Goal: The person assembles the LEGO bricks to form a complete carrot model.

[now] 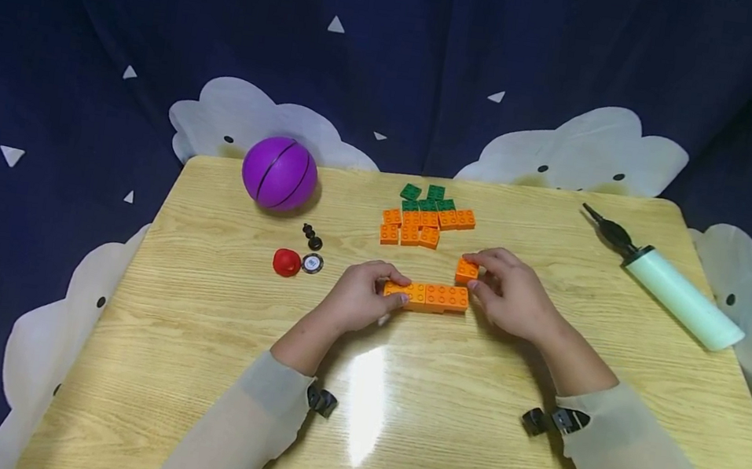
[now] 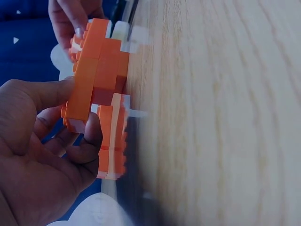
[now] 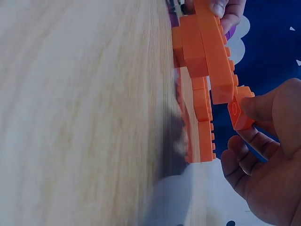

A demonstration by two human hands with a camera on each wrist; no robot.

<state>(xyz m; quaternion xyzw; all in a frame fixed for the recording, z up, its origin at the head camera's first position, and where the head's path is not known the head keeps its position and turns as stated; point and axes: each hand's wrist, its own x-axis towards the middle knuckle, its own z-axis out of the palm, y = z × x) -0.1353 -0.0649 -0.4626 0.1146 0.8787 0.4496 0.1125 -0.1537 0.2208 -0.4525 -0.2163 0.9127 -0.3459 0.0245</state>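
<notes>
My left hand (image 1: 359,296) grips the left end of an orange brick assembly (image 1: 446,298), thumb on the near side and fingers on the far side. Seen in the left wrist view, the brick assembly (image 2: 87,70) is stepped, with a long top row over shorter layers below. Between thumb and fingertips, my right hand (image 1: 516,294) pinches a small orange brick (image 1: 467,270) just behind the assembly's right end. The right wrist view shows this small brick (image 3: 241,108) tilted, its hollow underside partly visible, close by the studded top of the long row.
Behind the hands lie several loose orange bricks (image 1: 409,235) and green bricks (image 1: 435,192). To the left are a purple ball (image 1: 280,173), a black chess-like piece (image 1: 312,237), a red cap-shaped item (image 1: 286,262) and a poker chip (image 1: 312,262). A hand pump (image 1: 682,296) lies at right.
</notes>
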